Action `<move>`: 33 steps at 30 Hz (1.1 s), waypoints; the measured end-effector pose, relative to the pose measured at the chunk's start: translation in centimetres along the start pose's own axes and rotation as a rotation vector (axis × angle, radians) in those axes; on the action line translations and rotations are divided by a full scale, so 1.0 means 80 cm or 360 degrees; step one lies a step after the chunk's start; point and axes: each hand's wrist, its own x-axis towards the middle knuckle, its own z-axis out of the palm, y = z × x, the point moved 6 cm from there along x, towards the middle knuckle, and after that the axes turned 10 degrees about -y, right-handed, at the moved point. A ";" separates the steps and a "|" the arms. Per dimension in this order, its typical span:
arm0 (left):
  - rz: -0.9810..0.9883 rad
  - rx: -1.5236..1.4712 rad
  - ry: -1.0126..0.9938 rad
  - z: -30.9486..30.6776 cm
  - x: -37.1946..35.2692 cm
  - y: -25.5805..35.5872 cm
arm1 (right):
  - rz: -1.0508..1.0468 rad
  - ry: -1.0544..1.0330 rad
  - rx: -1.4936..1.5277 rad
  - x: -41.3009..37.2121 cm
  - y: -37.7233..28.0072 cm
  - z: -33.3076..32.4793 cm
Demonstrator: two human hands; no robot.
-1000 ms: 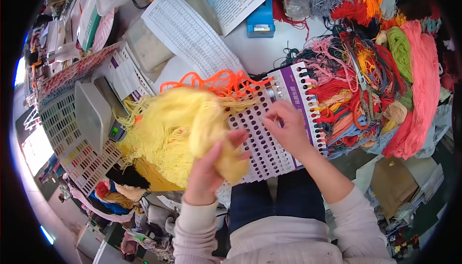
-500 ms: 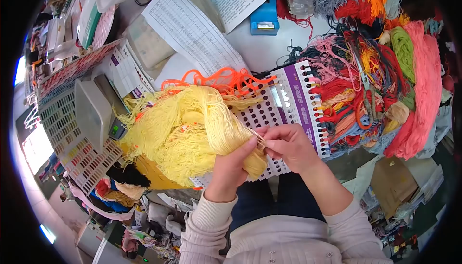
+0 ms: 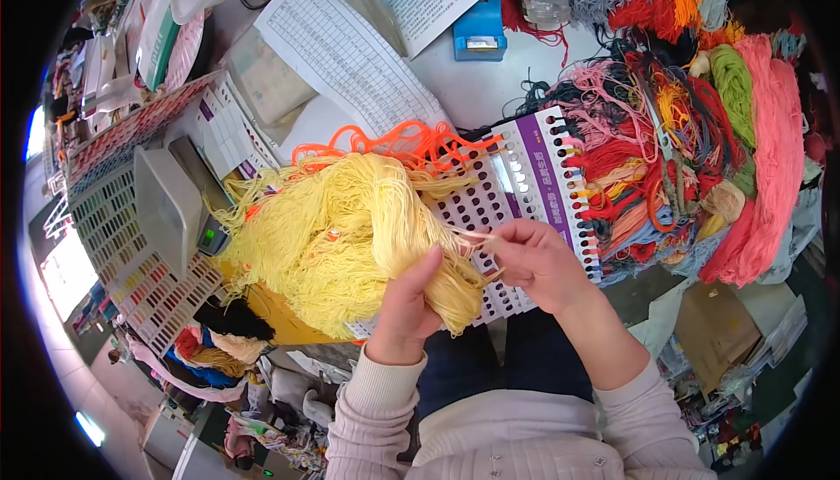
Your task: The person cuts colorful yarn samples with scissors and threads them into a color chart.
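Note:
A large bundle of yellow thread (image 3: 319, 235) lies in loose skeins across the middle of the table. My left hand (image 3: 409, 309) wraps round its near right end, thumb on top, with the looped end sticking out past the fingers. My right hand (image 3: 535, 263) pinches a few pale strands drawn out from that end, slightly to the right of the bundle. Under the threads rests a white card (image 3: 512, 184) with rows of punched holes and a purple strip. Bright orange cord (image 3: 394, 140) curls along the bundle's far side.
Tangled multicoloured threads (image 3: 643, 152) pile up on the right, beside a coral skein (image 3: 770, 165). Printed sheets (image 3: 346, 47) and a blue device (image 3: 479, 21) lie at the back. To the left stand a white plastic tray (image 3: 166, 209) and a colour-sample grid (image 3: 109, 226).
My right hand has pulled the strands slightly to the right, and they now fan apart. My left thumb has shifted left, showing more of the bundle's looped end.

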 end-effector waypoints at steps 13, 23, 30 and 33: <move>-0.0010 0.0126 0.0100 0.001 0.001 0.005 | -0.0025 0.0142 -0.0253 0.013 0.001 0.016; 0.0100 0.0153 0.0082 -0.001 0.004 0.013 | -0.0133 -0.0051 0.0264 0.013 0.004 0.011; 0.0733 -0.0157 0.0058 -0.111 -0.049 0.092 | -0.0862 -0.0251 0.0246 -0.021 -0.086 -0.003; 0.1088 0.0469 0.0736 -0.224 -0.161 0.173 | -0.1139 -0.0612 0.0633 -0.085 -0.174 -0.035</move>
